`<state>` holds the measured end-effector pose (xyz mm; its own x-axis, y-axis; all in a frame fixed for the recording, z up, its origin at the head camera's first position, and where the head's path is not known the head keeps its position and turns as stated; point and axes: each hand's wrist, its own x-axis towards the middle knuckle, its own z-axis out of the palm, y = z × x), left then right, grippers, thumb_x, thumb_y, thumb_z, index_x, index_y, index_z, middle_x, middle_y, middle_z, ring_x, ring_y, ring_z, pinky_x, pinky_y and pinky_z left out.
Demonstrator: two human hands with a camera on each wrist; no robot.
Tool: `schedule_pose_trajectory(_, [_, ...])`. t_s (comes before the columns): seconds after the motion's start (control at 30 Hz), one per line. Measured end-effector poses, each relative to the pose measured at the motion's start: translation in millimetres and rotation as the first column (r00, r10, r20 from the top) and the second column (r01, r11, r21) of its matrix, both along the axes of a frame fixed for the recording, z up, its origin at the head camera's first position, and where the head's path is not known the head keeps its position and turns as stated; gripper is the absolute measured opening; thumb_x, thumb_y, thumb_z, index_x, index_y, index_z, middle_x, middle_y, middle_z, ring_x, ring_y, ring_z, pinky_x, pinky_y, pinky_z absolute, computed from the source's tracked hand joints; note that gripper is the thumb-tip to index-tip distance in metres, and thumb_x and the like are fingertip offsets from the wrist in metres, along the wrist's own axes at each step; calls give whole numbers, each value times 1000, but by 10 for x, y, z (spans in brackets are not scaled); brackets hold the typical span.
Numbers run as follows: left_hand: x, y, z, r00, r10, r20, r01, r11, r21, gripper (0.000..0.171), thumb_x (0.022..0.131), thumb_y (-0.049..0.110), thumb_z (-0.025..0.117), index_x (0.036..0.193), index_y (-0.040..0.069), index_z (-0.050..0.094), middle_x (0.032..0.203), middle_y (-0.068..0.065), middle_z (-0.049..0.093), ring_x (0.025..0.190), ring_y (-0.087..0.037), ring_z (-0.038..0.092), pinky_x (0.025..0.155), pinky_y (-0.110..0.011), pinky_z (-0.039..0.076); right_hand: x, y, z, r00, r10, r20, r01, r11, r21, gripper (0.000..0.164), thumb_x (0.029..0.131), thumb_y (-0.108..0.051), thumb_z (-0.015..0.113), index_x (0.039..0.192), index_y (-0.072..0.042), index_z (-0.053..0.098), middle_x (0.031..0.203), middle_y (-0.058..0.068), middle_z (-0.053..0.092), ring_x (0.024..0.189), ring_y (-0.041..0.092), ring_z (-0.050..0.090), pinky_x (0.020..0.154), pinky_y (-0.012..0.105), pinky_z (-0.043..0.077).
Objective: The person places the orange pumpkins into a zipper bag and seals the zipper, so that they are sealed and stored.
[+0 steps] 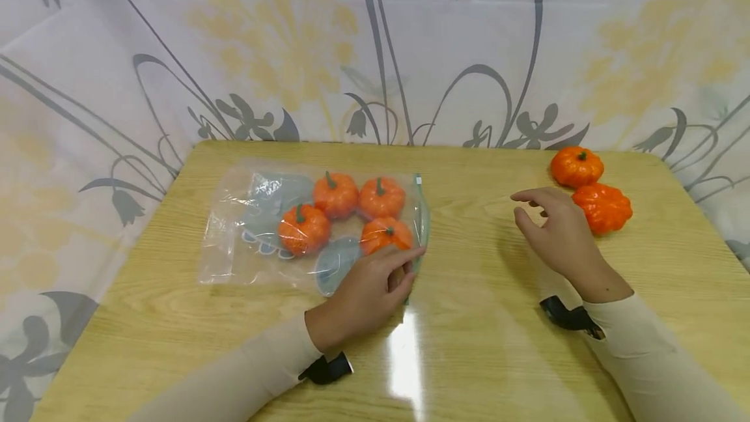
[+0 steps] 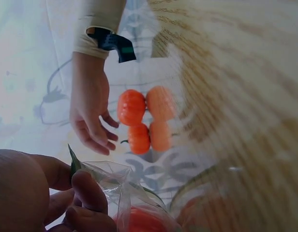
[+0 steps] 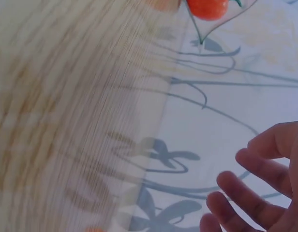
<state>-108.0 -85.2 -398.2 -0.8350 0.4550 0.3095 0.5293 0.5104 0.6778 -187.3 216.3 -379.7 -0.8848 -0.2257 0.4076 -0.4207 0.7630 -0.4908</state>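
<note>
A clear zip bag with grey-blue printed shapes lies flat on the table, its green-edged mouth toward the right. Several small orange toy pumpkins with green stems are inside it. My left hand pinches the near corner of the bag's mouth between thumb and fingers; the left wrist view shows the lifted plastic. Off to the right, my right hand hovers with loosely bent fingers and holds nothing. Just beyond it sit two loose pumpkins, one nearer and one behind.
The wooden table ends at a wall or cloth with a floral pattern, close behind the bag and pumpkins. Each wrist wears a black strapped device. Light reflects off the tabletop near the left hand.
</note>
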Motion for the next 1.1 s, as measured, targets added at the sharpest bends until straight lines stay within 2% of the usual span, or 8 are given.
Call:
schedule_pose_trajectory(0.23, [11,8,-27,1000,10,13,-10,1000,-7,39,96,6,60,135,4,62,90,2,61,66,-3,46,57,-16,43,-15,83,5,996,-88,-1,88,995,-38,26,91,-5,60,114,5,67,118,31,58,112,50,47,93,64,36])
schedule_pose_trajectory(0.37, [27,5,-44,1000,9,8,-9,1000,-1,37,96,7,60,133,3,63,89,2,61,66,-3,46,57,-15,42,-34,142,-18,993,-119,8,119,992,-30,27,91,-4,61,115,7,66,120,33,56,115,53,45,96,66,34])
schedule_pose_trajectory(0.67, [19,3,-36,1000,1,2,-1,1000,-7,39,96,6,60,134,3,62,92,1,62,67,-2,47,58,-15,44,-106,294,-38,985,-154,-73,153,988,-16,29,87,-3,64,114,9,66,117,34,55,113,53,45,102,66,28])
schedule_pose_trajectory(0.77, [25,1,-29,1000,1,13,-1,1000,-11,39,96,6,60,134,3,62,92,2,62,67,-2,47,58,-15,44,-114,326,-39,982,-172,-83,171,985,-16,30,85,-3,65,113,9,65,118,34,55,112,55,44,98,66,29])
schedule_pose_trajectory(0.93, [11,3,-11,1000,1,19,-1,1000,-10,39,96,7,60,135,4,62,91,3,61,66,-2,46,57,-16,44,-123,392,5,969,-243,-33,244,970,16,34,86,-8,65,116,6,63,128,35,50,115,62,39,89,72,27])
schedule_pose_trajectory(1.1, [15,7,-4,1000,5,27,-5,1000,-7,38,96,7,60,135,4,62,91,2,61,66,-3,47,58,-16,44,-144,474,20,953,-296,62,292,954,71,40,89,-14,60,125,4,59,137,38,43,121,63,35,93,77,22])
